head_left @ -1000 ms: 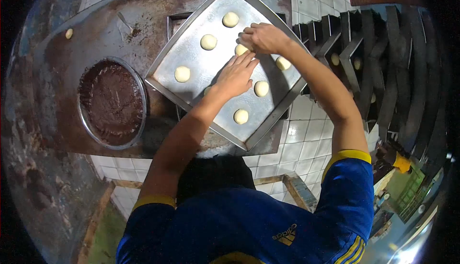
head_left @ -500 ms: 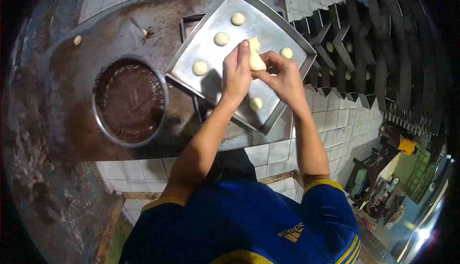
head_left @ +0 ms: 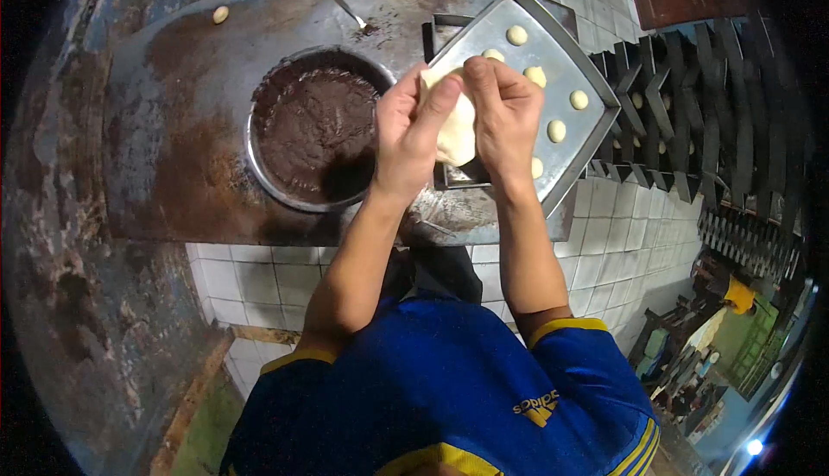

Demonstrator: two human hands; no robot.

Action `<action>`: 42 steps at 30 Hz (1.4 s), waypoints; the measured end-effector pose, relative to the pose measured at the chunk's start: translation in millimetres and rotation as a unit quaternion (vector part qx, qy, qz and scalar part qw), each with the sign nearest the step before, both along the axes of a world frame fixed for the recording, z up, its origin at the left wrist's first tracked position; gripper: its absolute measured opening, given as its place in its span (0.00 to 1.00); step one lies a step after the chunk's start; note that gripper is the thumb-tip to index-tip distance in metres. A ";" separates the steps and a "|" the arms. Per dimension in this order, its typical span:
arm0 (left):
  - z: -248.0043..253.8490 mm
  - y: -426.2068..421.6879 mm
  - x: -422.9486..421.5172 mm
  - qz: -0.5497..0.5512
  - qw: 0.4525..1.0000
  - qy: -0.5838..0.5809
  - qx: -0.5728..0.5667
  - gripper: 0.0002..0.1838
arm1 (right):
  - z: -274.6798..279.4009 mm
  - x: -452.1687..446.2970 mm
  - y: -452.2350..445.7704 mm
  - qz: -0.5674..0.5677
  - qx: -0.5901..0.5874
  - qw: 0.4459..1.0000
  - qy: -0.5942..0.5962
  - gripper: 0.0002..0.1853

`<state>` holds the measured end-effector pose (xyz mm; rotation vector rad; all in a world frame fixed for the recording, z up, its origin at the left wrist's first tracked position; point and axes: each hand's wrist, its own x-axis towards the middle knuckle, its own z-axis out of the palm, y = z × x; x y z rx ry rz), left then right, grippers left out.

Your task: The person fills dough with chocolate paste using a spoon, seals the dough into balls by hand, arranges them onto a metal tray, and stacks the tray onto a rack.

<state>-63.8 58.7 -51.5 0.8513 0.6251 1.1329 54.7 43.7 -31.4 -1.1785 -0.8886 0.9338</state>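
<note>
A pale, flattened piece of dough (head_left: 458,135) hangs between my two hands, over the gap between bowl and tray. My left hand (head_left: 408,135) pinches its left side, thumb on top. My right hand (head_left: 506,118) grips its upper right edge, thumb and fingers closed. Right behind my hands is the square metal tray (head_left: 553,53), tilted like a diamond, with several dough balls on it, one of them a dough ball (head_left: 557,131) beside my right hand. To the left stands a round metal bowl of dark brown filling (head_left: 315,131), close to my left wrist.
A spoon-like utensil (head_left: 350,12) lies behind the bowl near dark crumbs. One lone dough ball (head_left: 221,15) sits at the worn table's (head_left: 190,131) far left. Dark metal trays are stacked in a rack (head_left: 717,113) at the right. Another pan (head_left: 466,176) shows partly beneath the tray.
My hands have moved left relative to the tray, towards the bowl. The dough between them now looks wider and flatter. The view has shifted, so the table appears further right.
</note>
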 end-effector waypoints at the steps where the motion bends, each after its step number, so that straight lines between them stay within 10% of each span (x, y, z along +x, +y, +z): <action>1: -1.1 -0.3 -8.5 0.034 0.998 -0.048 -0.034 0.13 | 5.1 -9.4 0.4 0.008 -0.009 1.000 0.007 0.16; 5: -18.0 1.4 -43.8 0.079 0.988 -0.097 -0.089 0.27 | 23.6 -38.3 -7.0 0.073 -0.060 0.995 0.015 0.16; 7: -65.9 -1.0 -59.7 0.025 0.995 -0.073 0.063 0.27 | 42.0 -38.7 -13.0 0.216 -0.120 0.969 -0.001 0.16; 8: -86.7 -3.2 -68.2 -0.053 0.977 0.177 0.103 0.30 | 45.0 -41.3 -19.1 0.245 -0.148 0.957 -0.050 0.16; 11: -97.2 -54.7 -81.6 -0.039 0.962 0.155 0.221 0.40 | 36.9 -45.6 -31.6 0.205 -0.082 0.900 -0.377 0.16; 16: -121.8 -72.6 -124.8 -0.071 0.948 0.277 0.140 0.32 | -103.9 -25.4 -92.6 0.180 -0.336 0.894 -0.236 0.21; 18: -120.8 -73.7 -138.5 -0.095 0.961 0.248 0.077 0.32 | -195.8 -23.4 -147.7 0.254 -0.415 0.696 -0.528 0.20; 20: -113.3 -78.1 -150.5 -0.054 0.964 0.226 -0.127 0.32 | -272.1 -19.5 -209.0 0.282 -0.465 0.629 -0.555 0.23; 21: -111.6 -76.5 -157.0 0.002 0.931 0.203 -0.303 0.31 | -292.6 -18.5 -226.5 0.287 -0.458 0.631 -0.557 0.23; 30: -171.8 -91.1 -273.3 0.111 0.934 0.210 -0.268 0.25 | -181.2 -60.2 -105.5 0.266 -0.214 0.878 -0.337 0.10; 32: -147.6 -82.5 -269.0 0.090 0.961 0.180 -0.188 0.21 | -194.0 -68.9 -44.4 0.186 -0.050 0.867 -0.460 0.14; 42: -127.2 -92.7 -272.4 0.143 0.940 0.252 -0.178 0.13 | -257.2 -84.4 101.5 0.257 -0.032 0.685 -0.681 0.24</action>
